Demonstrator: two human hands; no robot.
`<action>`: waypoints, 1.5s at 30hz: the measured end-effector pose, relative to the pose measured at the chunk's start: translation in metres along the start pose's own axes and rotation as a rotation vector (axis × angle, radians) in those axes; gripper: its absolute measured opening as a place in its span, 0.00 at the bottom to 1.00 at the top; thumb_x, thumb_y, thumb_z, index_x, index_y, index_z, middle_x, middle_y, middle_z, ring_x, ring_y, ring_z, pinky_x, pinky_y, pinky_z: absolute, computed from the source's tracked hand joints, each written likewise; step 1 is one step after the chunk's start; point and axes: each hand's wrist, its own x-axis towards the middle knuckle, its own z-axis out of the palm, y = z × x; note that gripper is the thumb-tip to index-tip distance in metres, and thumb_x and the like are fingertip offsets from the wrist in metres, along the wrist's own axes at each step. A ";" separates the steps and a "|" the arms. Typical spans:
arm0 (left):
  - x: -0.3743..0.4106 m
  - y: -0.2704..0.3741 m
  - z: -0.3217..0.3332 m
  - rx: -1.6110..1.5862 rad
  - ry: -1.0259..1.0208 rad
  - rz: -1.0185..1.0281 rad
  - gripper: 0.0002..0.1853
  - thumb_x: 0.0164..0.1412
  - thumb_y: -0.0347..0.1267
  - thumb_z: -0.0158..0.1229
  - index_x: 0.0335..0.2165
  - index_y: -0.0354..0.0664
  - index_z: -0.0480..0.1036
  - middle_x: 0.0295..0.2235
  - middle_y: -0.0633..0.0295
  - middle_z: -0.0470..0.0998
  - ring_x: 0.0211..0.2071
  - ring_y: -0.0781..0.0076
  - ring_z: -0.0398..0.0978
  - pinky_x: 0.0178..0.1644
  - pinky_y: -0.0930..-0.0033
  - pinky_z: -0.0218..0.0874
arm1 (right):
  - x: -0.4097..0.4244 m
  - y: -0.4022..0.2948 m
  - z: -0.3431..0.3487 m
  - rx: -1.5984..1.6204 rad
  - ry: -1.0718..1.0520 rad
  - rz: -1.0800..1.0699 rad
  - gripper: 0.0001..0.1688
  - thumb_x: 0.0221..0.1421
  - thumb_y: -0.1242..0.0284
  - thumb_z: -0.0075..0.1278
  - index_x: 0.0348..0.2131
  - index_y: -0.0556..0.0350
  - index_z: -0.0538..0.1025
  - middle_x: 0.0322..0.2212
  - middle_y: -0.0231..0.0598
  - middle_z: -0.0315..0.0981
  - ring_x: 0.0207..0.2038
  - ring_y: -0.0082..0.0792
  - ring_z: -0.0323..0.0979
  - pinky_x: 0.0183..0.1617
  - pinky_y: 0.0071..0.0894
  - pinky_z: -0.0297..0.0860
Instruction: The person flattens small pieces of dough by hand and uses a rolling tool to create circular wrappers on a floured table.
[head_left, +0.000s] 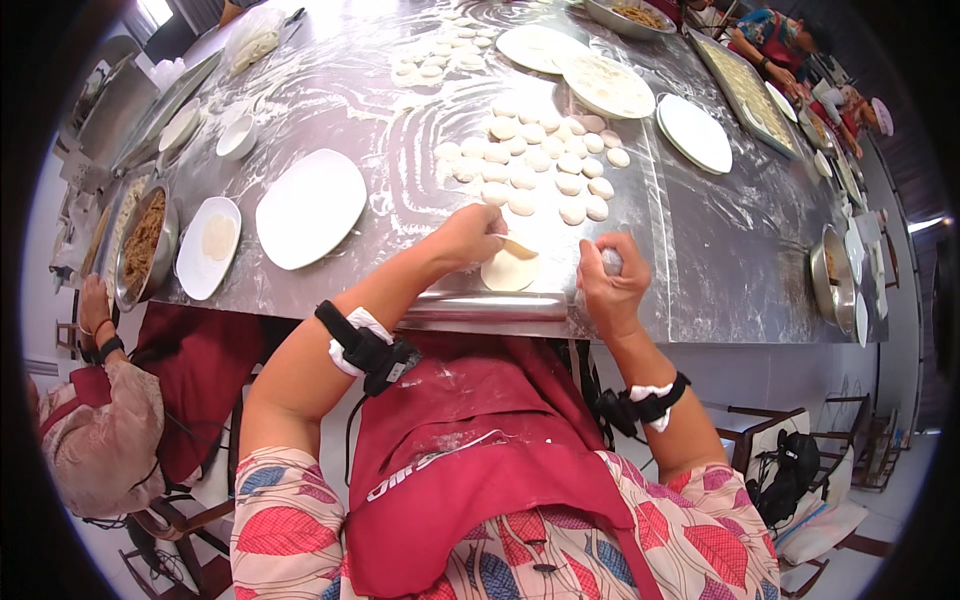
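Observation:
My left hand (476, 234) pinches the upper edge of a thin round dough wrapper (510, 271), whose edge is lifted and folded over. To its right, my right hand (615, 281) is closed around a small roundish item (611, 261); its pale grey end shows between the fingers, and I cannot tell exactly what it is. A smooth metallic cylinder (491, 307) lies along the table's near edge, just below the wrapper. Beyond both hands, many floured dough pieces (538, 160) are grouped on the steel table (405, 255).
A white square plate (311, 208), a smaller plate with a wrapper (208, 247) and a steel bowl of brown filling (146, 240) stand left. Stacked plates (694, 135) and a tray (742, 94) are at right. A co-worker (105, 420) sits left; others work far right.

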 end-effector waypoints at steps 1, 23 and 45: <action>0.000 -0.004 0.000 0.023 0.005 0.048 0.04 0.56 0.24 0.54 0.31 0.33 0.72 0.23 0.66 0.71 0.25 0.79 0.66 0.29 0.72 0.60 | -0.002 -0.005 -0.001 0.003 0.007 -0.012 0.10 0.49 0.82 0.60 0.25 0.57 0.71 0.15 0.33 0.67 0.18 0.17 0.66 0.22 0.22 0.63; -0.013 0.005 0.010 0.018 0.008 -0.005 0.12 0.64 0.32 0.51 0.33 0.31 0.70 0.24 0.60 0.74 0.26 0.74 0.72 0.32 0.69 0.66 | -0.006 -0.017 -0.004 0.067 -0.043 -0.085 0.09 0.54 0.84 0.56 0.28 0.57 0.70 0.16 0.30 0.68 0.16 0.19 0.68 0.19 0.21 0.61; -0.026 0.007 0.010 -0.143 0.023 0.062 0.06 0.60 0.30 0.56 0.34 0.39 0.71 0.32 0.60 0.75 0.35 0.68 0.75 0.37 0.66 0.66 | -0.022 -0.027 -0.015 0.081 -0.075 -0.106 0.09 0.53 0.86 0.56 0.29 0.58 0.70 0.17 0.31 0.69 0.16 0.19 0.69 0.18 0.20 0.62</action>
